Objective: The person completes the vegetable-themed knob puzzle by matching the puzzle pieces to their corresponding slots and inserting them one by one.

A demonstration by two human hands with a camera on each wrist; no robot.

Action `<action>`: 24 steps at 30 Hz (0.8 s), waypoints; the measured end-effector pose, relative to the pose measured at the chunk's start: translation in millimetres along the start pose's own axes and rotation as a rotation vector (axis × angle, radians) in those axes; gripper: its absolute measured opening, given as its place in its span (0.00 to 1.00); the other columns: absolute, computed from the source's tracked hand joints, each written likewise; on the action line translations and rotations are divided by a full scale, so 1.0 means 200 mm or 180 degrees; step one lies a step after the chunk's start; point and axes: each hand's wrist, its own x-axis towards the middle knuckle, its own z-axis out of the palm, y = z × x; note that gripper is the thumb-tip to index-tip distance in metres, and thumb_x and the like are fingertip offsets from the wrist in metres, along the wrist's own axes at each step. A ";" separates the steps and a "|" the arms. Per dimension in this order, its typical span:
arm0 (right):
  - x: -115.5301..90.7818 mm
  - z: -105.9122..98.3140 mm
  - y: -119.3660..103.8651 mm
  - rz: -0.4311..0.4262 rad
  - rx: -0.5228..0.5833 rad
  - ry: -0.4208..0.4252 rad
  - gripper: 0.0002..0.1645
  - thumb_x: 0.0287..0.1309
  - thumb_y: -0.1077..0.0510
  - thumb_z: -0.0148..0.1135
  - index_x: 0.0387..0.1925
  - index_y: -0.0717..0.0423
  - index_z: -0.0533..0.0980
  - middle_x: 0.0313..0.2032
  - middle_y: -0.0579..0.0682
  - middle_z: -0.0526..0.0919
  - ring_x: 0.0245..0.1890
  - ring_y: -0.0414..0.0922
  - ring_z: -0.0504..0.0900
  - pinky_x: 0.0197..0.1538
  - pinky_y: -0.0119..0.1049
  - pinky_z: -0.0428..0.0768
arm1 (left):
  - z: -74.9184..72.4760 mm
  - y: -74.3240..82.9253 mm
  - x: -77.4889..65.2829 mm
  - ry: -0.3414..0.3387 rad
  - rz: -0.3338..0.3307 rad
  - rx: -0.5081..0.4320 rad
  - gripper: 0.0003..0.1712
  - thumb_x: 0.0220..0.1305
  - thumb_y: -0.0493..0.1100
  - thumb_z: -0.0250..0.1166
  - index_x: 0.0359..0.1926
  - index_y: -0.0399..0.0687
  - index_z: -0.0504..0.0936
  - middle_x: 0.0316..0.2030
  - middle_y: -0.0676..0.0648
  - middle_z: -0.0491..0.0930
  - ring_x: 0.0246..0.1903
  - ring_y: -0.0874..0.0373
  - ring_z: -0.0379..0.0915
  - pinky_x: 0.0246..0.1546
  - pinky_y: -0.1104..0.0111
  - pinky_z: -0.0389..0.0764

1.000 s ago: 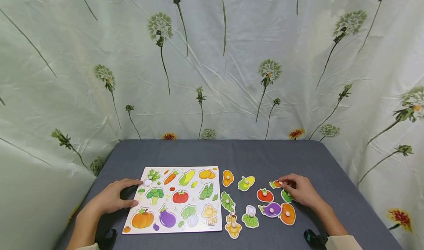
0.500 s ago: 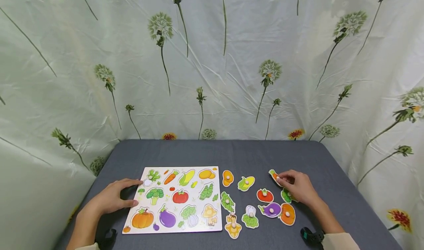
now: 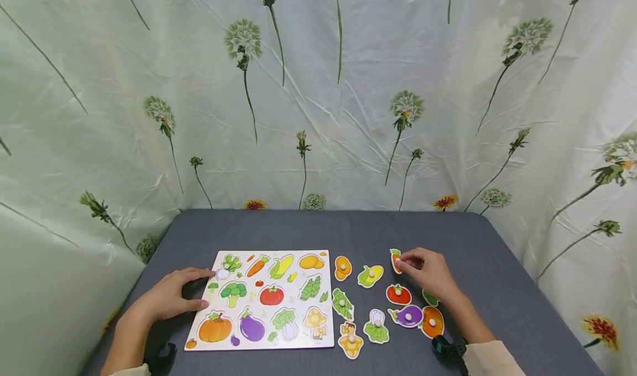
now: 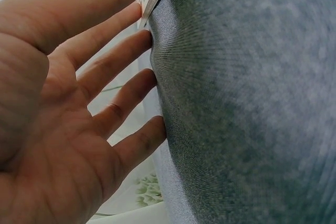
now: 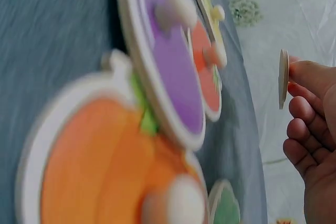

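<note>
A white puzzle board (image 3: 199, 340) printed with vegetables lies left of centre on the table. My left hand (image 3: 171, 296) rests at its left edge, fingers nearly straight, thumb and forefinger touching it; in the left wrist view the other fingertips (image 4: 139, 142) meet the grey cloth. My right hand (image 3: 430, 273) pinches a carrot puzzle piece (image 3: 395, 259) by its knob. The piece is held above the table, its leafy end pointing away; the right wrist view shows it edge-on (image 5: 283, 80). Just below that hand lies a tomato piece (image 3: 398, 294).
Right of the board lie several knobbed pieces: potato (image 3: 343, 268), corn (image 3: 370, 276), mushroom (image 3: 350, 344), cabbage (image 3: 376, 329), eggplant (image 3: 407, 316), pumpkin (image 3: 432, 323) and a partly hidden green one (image 3: 430, 297). A floral curtain (image 3: 318, 105) hangs behind the table.
My right hand has lifted the carrot piece from beside the tomato and carried it left and away from me, turning its leafy end outward. The left hand stays at the board.
</note>
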 end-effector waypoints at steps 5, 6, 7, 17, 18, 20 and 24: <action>0.03 0.05 -0.06 0.0005 0.0043 0.0028 0.10 0.58 0.49 0.77 0.35 0.50 0.86 0.29 0.43 0.81 0.31 0.40 0.76 0.35 0.29 0.76 | 0.00 0.00 0.00 -0.0004 -0.0004 -0.0003 0.43 0.53 0.58 0.79 0.68 0.50 0.78 0.67 0.29 0.72 0.65 0.21 0.62 0.57 0.28 0.66; 0.03 0.06 -0.07 -0.0010 0.0063 0.0028 0.10 0.58 0.49 0.77 0.35 0.49 0.86 0.29 0.43 0.81 0.31 0.41 0.76 0.36 0.29 0.76 | 0.00 0.00 0.00 -0.0005 -0.0002 -0.0010 0.43 0.53 0.58 0.79 0.68 0.49 0.78 0.67 0.29 0.72 0.65 0.21 0.62 0.57 0.28 0.66; 0.04 0.07 -0.09 -0.0023 0.0087 0.0032 0.10 0.58 0.49 0.77 0.35 0.49 0.86 0.29 0.43 0.81 0.31 0.41 0.76 0.36 0.29 0.76 | 0.00 0.00 0.00 -0.0003 -0.0014 -0.0017 0.43 0.52 0.58 0.80 0.68 0.49 0.78 0.67 0.29 0.72 0.65 0.21 0.62 0.57 0.28 0.66; 0.10 0.16 -0.26 -0.0224 0.0318 0.0010 0.08 0.57 0.50 0.77 0.35 0.48 0.86 0.31 0.43 0.83 0.32 0.40 0.78 0.38 0.30 0.79 | 0.01 0.00 0.01 0.0033 -0.0037 -0.0030 0.44 0.51 0.60 0.79 0.67 0.51 0.79 0.67 0.30 0.72 0.65 0.23 0.64 0.57 0.29 0.67; 0.10 0.17 -0.27 -0.0243 0.0333 -0.0001 0.08 0.57 0.51 0.77 0.35 0.47 0.86 0.31 0.43 0.83 0.32 0.40 0.78 0.39 0.30 0.79 | 0.01 0.00 0.01 0.0030 -0.0042 -0.0034 0.43 0.51 0.60 0.79 0.67 0.52 0.79 0.67 0.31 0.72 0.65 0.23 0.64 0.57 0.29 0.67; 0.11 0.19 -0.30 -0.0295 0.0391 -0.0038 0.07 0.57 0.52 0.77 0.34 0.47 0.86 0.31 0.43 0.83 0.32 0.40 0.78 0.40 0.31 0.79 | 0.02 0.00 0.01 0.0019 -0.0072 -0.0045 0.43 0.51 0.60 0.79 0.67 0.52 0.79 0.67 0.31 0.72 0.65 0.23 0.64 0.57 0.29 0.67; 0.13 0.25 -0.37 -0.0420 0.0469 -0.0097 0.07 0.57 0.51 0.77 0.34 0.46 0.86 0.30 0.41 0.82 0.32 0.39 0.78 0.40 0.31 0.79 | 0.02 0.00 0.00 0.0026 -0.0131 -0.0041 0.44 0.51 0.60 0.80 0.67 0.52 0.79 0.67 0.31 0.72 0.65 0.23 0.63 0.57 0.28 0.67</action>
